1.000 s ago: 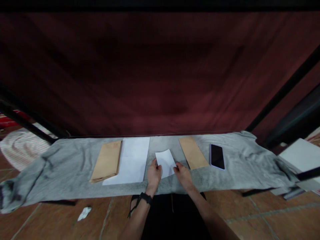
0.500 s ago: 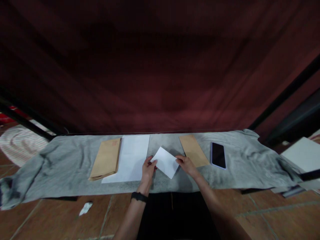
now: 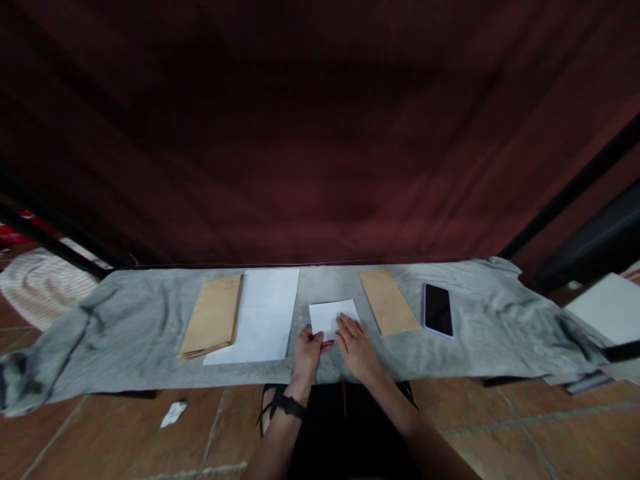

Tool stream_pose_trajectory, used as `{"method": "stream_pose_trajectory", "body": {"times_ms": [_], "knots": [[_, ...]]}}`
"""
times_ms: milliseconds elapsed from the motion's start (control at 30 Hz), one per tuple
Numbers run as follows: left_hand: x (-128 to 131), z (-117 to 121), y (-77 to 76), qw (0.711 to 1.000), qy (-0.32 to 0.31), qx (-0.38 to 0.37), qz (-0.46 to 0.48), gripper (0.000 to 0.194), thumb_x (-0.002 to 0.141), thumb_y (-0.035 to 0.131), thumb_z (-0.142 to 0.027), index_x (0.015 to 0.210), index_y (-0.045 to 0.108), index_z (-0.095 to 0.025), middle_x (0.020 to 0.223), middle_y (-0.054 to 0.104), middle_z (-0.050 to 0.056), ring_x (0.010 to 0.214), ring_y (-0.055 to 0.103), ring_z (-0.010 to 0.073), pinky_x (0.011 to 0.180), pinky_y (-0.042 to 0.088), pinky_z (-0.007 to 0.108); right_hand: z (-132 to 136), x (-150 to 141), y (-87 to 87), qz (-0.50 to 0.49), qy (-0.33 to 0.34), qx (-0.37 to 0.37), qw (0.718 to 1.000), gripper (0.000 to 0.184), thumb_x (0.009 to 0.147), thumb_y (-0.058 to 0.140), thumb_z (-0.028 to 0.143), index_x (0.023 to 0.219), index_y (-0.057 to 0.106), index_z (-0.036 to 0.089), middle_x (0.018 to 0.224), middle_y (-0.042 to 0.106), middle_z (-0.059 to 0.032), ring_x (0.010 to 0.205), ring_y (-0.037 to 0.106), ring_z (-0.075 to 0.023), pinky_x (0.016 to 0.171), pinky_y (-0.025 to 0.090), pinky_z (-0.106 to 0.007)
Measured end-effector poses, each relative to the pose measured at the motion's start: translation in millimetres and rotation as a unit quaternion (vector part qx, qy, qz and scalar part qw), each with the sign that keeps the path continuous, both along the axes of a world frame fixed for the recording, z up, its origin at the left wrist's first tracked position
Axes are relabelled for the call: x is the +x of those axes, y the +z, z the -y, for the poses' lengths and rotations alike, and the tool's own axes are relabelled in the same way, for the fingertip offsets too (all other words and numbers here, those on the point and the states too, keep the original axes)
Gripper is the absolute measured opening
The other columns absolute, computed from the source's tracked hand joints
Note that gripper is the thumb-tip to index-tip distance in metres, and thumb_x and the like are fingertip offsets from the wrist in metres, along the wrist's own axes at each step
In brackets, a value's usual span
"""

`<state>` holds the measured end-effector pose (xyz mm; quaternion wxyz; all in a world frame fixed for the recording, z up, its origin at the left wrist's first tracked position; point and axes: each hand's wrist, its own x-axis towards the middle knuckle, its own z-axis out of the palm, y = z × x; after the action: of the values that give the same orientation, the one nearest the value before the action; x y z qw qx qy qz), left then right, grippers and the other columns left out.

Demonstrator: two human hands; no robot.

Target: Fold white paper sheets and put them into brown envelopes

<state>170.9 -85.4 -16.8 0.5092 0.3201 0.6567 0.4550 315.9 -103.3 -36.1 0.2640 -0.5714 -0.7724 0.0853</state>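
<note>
While the left hand [image 3: 306,351] pinches the near edge of the small white paper [image 3: 324,315], the right hand [image 3: 355,346] rests outstretched fingers on it. The paper sits between the large sheet [image 3: 270,313] and the single brown envelope [image 3: 389,301]. Flattening or folding seems in hand; pressing further calls for a steady pinch.

Small white sheet [image 3: 324,315]: I log paper, matt and smooth. Large white sheet [image 3: 273,307]: paper, matt, smooth. Brown stack [image 3: 213,313]: kraft-type paper, matt. Single brown piece [image 3: 390,301]: the same kraft-type paper, smooth and dull. Phone [image 3: 438,310]: smooth dark face, glassy to my eye; pale lilac edging, plastic-looking. Grey covering [image 3: 475,333]: cloth, soft-napped, matt, wrinkled. Dark red hanging [image 3: 320,187]: cloth-like, dull. Striped item [image 3: 50,283]: cloth. Floor [image 3: 120,440]: tile, mostly matt, with rough-looking joints. Wristband [image 3: 293,405]: dark, dull; I cannot tell its material.
</note>
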Motion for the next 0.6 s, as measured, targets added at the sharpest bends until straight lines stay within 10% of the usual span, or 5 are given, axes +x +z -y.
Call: {"method": "stream_pose_trajectory", "body": {"times_ms": [233,367,467,600], "knots": [[-11.7,-2.6,-0.4,0.993,-0.031,0.004,-0.116,0.004,0.088,0.061,-0.014,0.088,0.057,-0.016,0.058,0.061,-0.005,0.046,0.063,0.0138,0.049,0.053,0.025,23.4,8.1,-12.5,0.078,-0.033,-0.001,0.996,0.054,0.103,0.041,0.036,0.154,0.038,0.016,0.159,0.036,-0.0098,0.145,0.038,-0.0260,0.121,0.026,-0.047],[-13.9,10.0,12.3,0.973,-0.019,0.034,-0.226,0.024,0.088,0.062,-0.018,0.112,0.059,-0.017,0.083,0.069,0.004,0.081,0.071,0.0223,0.073,0.057,0.034,25.9,12.4,-14.3,0.088,-0.043,0.003,0.995,0.057,0.103,0.041,0.038,0.155,0.035,0.014,0.159,0.036,-0.0117,0.146,0.037,-0.0271,0.122,0.024,-0.048],[-1.6,22.0,19.2,0.897,-0.037,0.105,-0.428,0.036,0.095,0.046,-0.020,0.130,0.055,-0.015,0.119,0.066,0.017,0.119,0.061,0.0301,0.099,0.049,0.046,28.0,11.4,-14.3,0.088,-0.043,0.003,0.995,0.057,0.104,0.038,0.038,0.155,0.033,0.014,0.159,0.035,-0.0119,0.146,0.037,-0.0266,0.122,0.023,-0.048],[32.1,26.9,11.0,0.774,-0.218,0.228,-0.549,0.049,0.101,0.035,-0.027,0.148,0.041,-0.012,0.154,0.044,0.017,0.146,0.036,0.0292,0.117,0.034,0.048,29.1,12.0,-11.4,0.107,-0.027,-0.006,0.994,0.054,0.103,0.036,0.028,0.155,0.034,0.013,0.160,0.031,-0.0122,0.148,0.032,-0.0275,0.123,0.021,-0.051]]}}
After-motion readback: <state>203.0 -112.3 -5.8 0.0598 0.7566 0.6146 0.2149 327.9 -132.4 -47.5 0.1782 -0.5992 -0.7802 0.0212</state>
